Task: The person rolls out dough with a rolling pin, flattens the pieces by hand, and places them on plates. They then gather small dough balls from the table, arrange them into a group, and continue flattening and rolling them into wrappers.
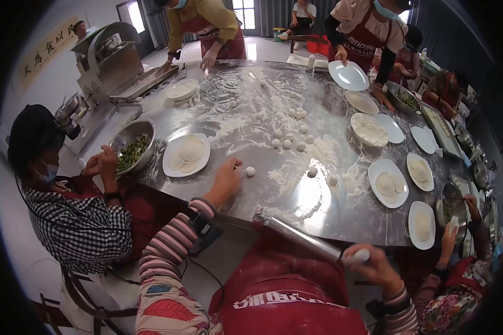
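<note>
My right hand is wrapped round the white end handle of a metal rolling pin. The pin slants across the table's near edge in front of my red apron, its far end at the upper left. My left hand is at the table surface with its fingers curled in; what they hold, if anything, is hidden. Just right of those fingers lies a small dough ball, apart from the hand. Two more dough balls, one in shadow and one floured, lie further right.
Several dough balls cluster mid-table amid scattered flour. A plate of wrappers and a bowl of green filling stand left, beside a seated co-worker. More plates line the right. Across the table, one person holds a white plate.
</note>
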A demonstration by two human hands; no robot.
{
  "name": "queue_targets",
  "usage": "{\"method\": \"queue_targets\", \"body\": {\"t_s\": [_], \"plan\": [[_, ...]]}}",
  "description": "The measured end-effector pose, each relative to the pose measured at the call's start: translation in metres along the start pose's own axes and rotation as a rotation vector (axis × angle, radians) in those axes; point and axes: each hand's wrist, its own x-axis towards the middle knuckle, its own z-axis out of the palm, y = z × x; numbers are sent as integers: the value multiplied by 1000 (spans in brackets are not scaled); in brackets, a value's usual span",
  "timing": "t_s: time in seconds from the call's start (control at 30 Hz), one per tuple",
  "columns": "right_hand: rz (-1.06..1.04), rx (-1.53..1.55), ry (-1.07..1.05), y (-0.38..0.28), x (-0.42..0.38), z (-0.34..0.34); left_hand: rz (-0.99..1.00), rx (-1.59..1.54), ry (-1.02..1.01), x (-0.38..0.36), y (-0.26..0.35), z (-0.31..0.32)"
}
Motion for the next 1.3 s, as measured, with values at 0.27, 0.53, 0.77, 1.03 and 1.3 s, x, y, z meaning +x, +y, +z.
{"method": "queue_targets", "body": {"t_s": [0.27, 0.53, 0.77, 1.03, 1.3], "plan": [[-206, 15, 427, 63, 82, -23, 6, 70, 129, 14, -10, 12], [-306, -22, 593, 87, 100, -10, -137, -83, 124, 47, 7, -3], [-314, -3, 777, 107, 106, 3, 60, 646, -63, 48, 58, 54], [-407, -141, 840, 104, 111, 4, 56, 673, -245, 36, 53, 68], [-152, 116, 806, 128, 74, -6, 75, 339, -64, 23, 26, 60]]}}
